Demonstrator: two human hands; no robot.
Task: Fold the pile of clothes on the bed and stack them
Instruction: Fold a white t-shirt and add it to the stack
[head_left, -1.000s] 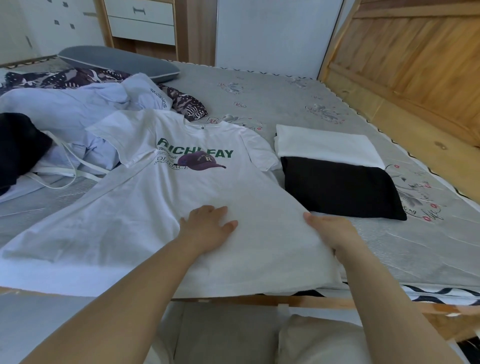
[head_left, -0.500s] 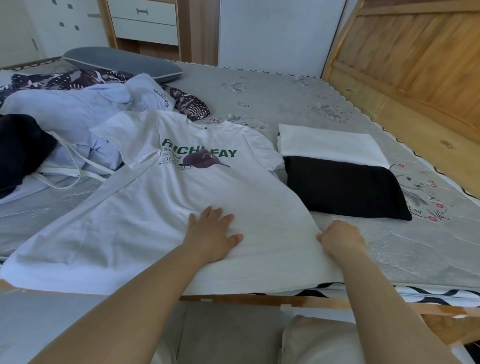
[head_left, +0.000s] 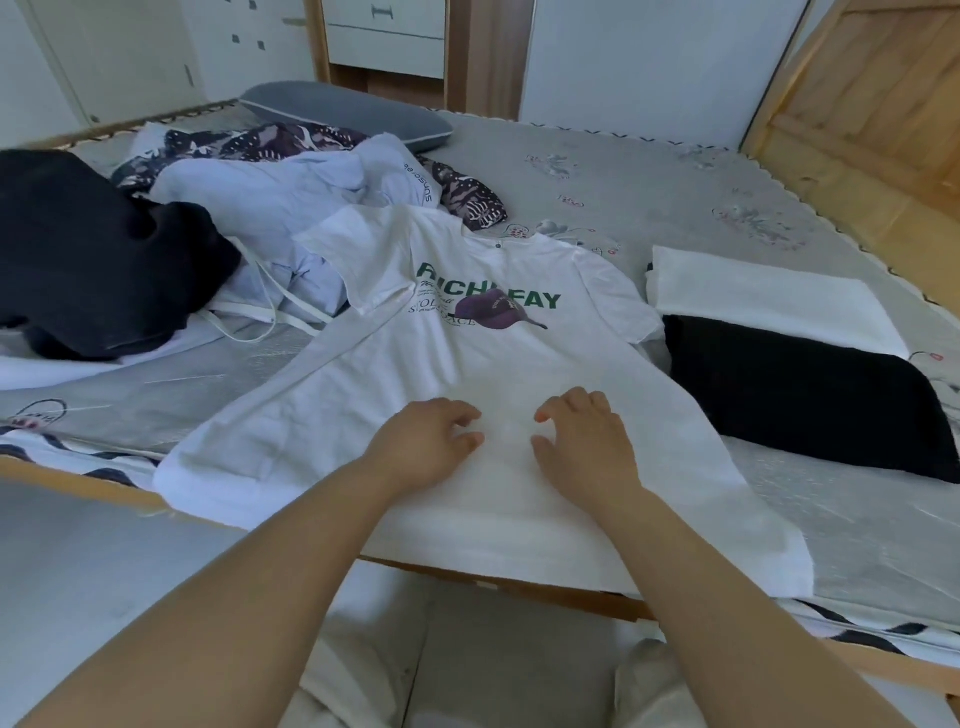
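A white T-shirt (head_left: 457, 364) with green lettering and a purple cap print lies spread face up on the bed, its hem hanging over the near edge. My left hand (head_left: 423, 441) and my right hand (head_left: 582, 441) rest side by side on its lower middle, fingers loosely bent on the cloth and holding nothing. To the right lie a folded black garment (head_left: 800, 400) and, behind it, a folded white garment (head_left: 769, 306). At the left sits the unfolded pile: a pale blue garment (head_left: 275, 208), a black garment (head_left: 88, 249) and a dark patterned one (head_left: 467, 192).
The grey mattress (head_left: 675, 192) is bare at the back right. A grey pillow (head_left: 348, 111) lies at the far side. A wooden headboard (head_left: 883, 104) rises on the right, and the wooden bed rail (head_left: 519, 587) runs along the near edge.
My right hand has left the shirt's right edge and moved left to the middle, beside my left hand. The camera has swung left, showing more of the pile.
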